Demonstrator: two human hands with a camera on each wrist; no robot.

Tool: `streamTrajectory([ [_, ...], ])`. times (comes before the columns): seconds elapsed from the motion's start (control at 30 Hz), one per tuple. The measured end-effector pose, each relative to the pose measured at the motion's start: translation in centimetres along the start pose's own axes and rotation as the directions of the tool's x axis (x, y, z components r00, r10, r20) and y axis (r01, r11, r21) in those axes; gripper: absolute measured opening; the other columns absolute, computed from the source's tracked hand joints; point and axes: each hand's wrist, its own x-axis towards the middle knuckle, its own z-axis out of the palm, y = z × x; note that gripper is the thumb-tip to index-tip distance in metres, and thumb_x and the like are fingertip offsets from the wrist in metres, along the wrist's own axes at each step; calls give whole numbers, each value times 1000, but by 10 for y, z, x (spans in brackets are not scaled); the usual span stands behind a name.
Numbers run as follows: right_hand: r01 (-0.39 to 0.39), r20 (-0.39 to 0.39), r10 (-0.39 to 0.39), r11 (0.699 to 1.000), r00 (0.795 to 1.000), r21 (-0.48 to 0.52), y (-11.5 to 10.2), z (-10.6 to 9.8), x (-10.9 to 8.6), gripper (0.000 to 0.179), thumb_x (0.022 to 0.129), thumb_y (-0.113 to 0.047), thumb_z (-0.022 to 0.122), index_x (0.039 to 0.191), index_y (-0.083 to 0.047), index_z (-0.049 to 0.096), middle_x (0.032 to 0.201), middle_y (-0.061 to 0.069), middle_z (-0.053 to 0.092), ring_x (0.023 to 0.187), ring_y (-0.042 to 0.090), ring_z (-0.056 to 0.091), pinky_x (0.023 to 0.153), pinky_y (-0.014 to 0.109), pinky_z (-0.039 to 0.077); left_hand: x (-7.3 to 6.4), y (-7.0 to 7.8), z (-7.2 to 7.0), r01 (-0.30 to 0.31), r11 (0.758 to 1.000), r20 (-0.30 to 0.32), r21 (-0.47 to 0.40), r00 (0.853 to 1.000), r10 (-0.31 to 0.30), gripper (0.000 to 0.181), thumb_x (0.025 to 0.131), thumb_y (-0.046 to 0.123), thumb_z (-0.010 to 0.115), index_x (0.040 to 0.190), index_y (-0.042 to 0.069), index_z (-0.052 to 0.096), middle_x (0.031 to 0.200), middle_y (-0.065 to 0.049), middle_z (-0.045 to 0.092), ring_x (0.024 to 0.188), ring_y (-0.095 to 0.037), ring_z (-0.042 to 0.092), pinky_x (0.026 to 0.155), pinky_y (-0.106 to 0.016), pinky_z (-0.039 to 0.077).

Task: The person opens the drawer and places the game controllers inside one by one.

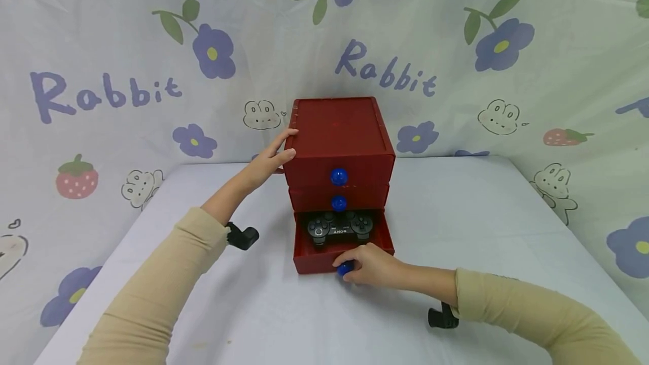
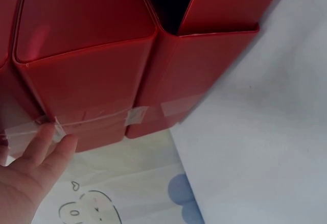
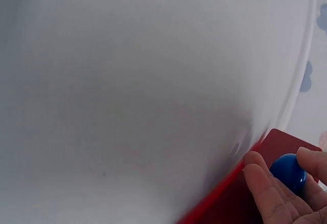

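A red cabinet (image 1: 334, 128) with three stacked drawers and round blue knobs stands on the table. Its bottom drawer (image 1: 314, 265) is pulled out, and a black Sony game controller (image 1: 341, 232) lies inside. My right hand (image 1: 374, 266) pinches the blue knob (image 3: 288, 172) of that drawer between thumb and fingers. Against the cabinet's upper left side rests my left hand (image 1: 266, 167), its fingers fairly straight and the thumb near the front top edge. In the left wrist view, the fingertips (image 2: 64, 145) touch the red side wall near strips of clear tape.
A white cloth covers the table (image 1: 481, 224). Behind it hangs a patterned curtain (image 1: 431, 10) with flowers, rabbits and lettering. The upper two drawers, with blue knobs (image 1: 338, 177), are closed. A small black camera mount (image 1: 242, 236) sits at the left wrist.
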Motion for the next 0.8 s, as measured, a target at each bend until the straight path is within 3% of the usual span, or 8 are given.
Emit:
streamTrajectory([
  [0.3, -17, -36, 17, 1000, 999, -3, 7, -3, 12, 30, 71, -10, 64, 101, -11, 60, 75, -3, 60, 49, 14, 54, 48, 19, 44, 11, -22, -7, -5, 1000, 8, 2, 1000, 5, 48, 85, 38, 37, 128, 29, 18, 132, -3, 19, 110, -27, 33, 82, -47, 32],
  [0.5, -38, -71, 39, 999, 997, 15, 9, -5, 20, 28, 72, -8, 63, 100, -11, 60, 87, 3, 60, 50, 18, 55, 47, 21, 44, 7, -15, -5, 1, 1000, 6, -1, 1000, -1, 49, 85, 36, 36, 129, 26, 17, 132, -4, 20, 109, -27, 34, 83, -48, 31],
  [0.67, -62, -81, 64, 998, 995, 21, 11, -7, 28, 28, 73, -10, 62, 101, -11, 60, 77, -1, 60, 51, 18, 55, 47, 22, 44, 11, -25, -7, -8, 1000, 5, -3, 1000, 8, 48, 84, 40, 38, 127, 32, 19, 130, -2, 23, 108, -26, 36, 83, -48, 32],
  [0.8, -72, -91, 74, 997, 993, 19, 14, -9, 34, 27, 73, -12, 62, 100, -12, 60, 66, 1, 60, 50, 19, 55, 46, 23, 43, 11, -25, -7, -7, 1000, 5, 0, 1000, 7, 47, 84, 40, 38, 127, 32, 20, 129, -2, 24, 107, -25, 37, 83, -48, 32],
])
